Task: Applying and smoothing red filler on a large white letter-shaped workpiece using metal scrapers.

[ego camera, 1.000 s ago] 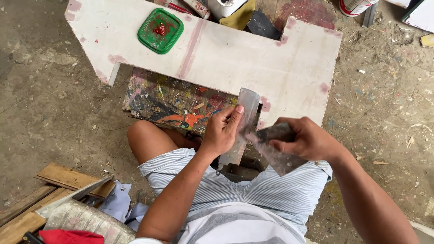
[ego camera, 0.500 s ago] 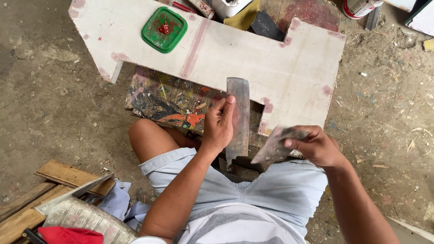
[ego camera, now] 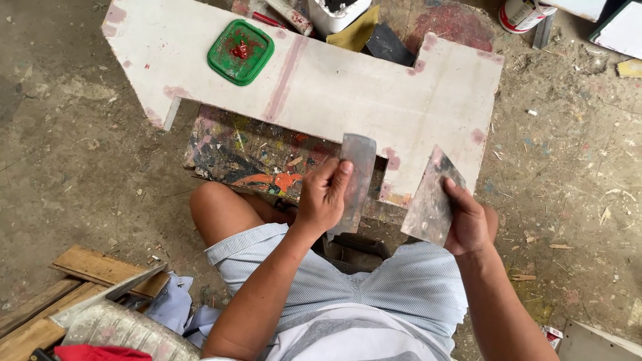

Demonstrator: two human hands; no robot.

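I sit on the ground with my knees up. My left hand [ego camera: 322, 198] grips a narrow grey metal scraper blade [ego camera: 356, 172], held upright over my lap. My right hand [ego camera: 468, 220] holds a wider grey scraper blade [ego camera: 429, 198], tilted, apart from the narrow one. In front of my knees lies a white cut-out board [ego camera: 348, 87] with pinkish smears. A green square lid [ego camera: 240, 51] with a blob of red paste rests on the board's left part. Under the board a paint-spattered panel [ego camera: 247, 150] shows.
Scrap wood pieces [ego camera: 80, 281] and a red cloth [ego camera: 93, 353] lie at lower left. A white container [ego camera: 338, 12], yellow and dark sheets [ego camera: 374, 37] and a can [ego camera: 521, 13] stand beyond the board. The dirt floor [ego camera: 575, 167] is strewn with chips.
My hands have drawn apart: the right hand with the wide blade moved right and turned it up, and the left hand raised the narrow blade.
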